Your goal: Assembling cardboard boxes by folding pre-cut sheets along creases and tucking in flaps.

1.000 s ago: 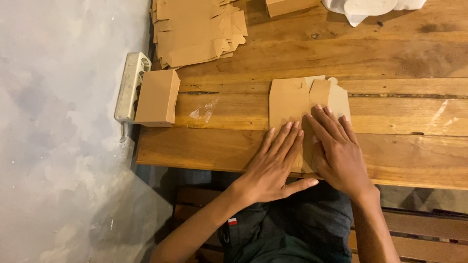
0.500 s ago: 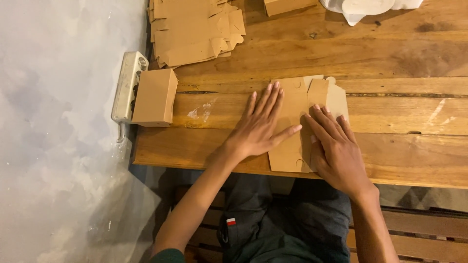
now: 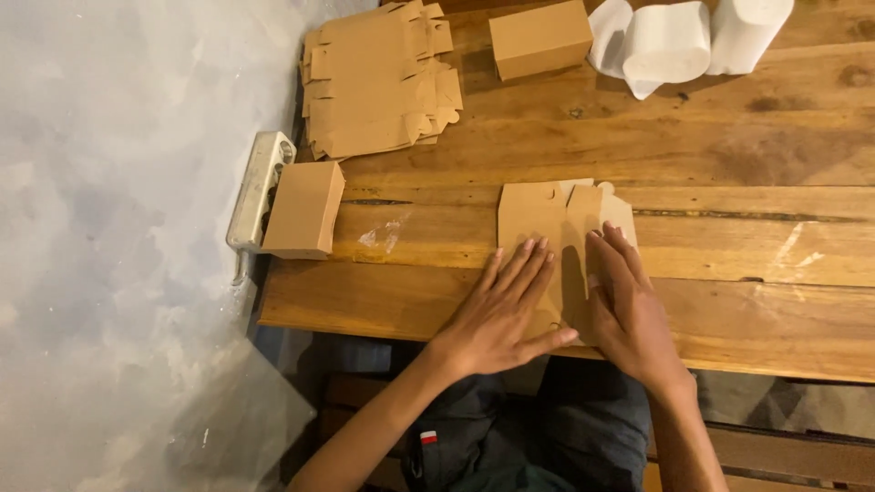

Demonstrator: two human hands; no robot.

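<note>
A flat brown cardboard box blank (image 3: 547,219) lies on the wooden table (image 3: 729,155) near its front edge. My left hand (image 3: 506,310) rests flat on the blank's lower left part, fingers spread. My right hand (image 3: 629,305) presses flat on its right part, fingers pointing away from me. Neither hand grips anything. The lower portion of the blank is hidden under both hands.
A stack of flat brown blanks (image 3: 378,77) lies at the back left. A folded brown box (image 3: 305,210) sits at the left edge beside a white power strip (image 3: 260,187). Another folded box (image 3: 540,38) and white paper rolls (image 3: 693,36) stand at the back.
My left hand slid up over the blank half a second ago, then came back down toward the front edge. The camera tilted, showing more of the table's far side.
</note>
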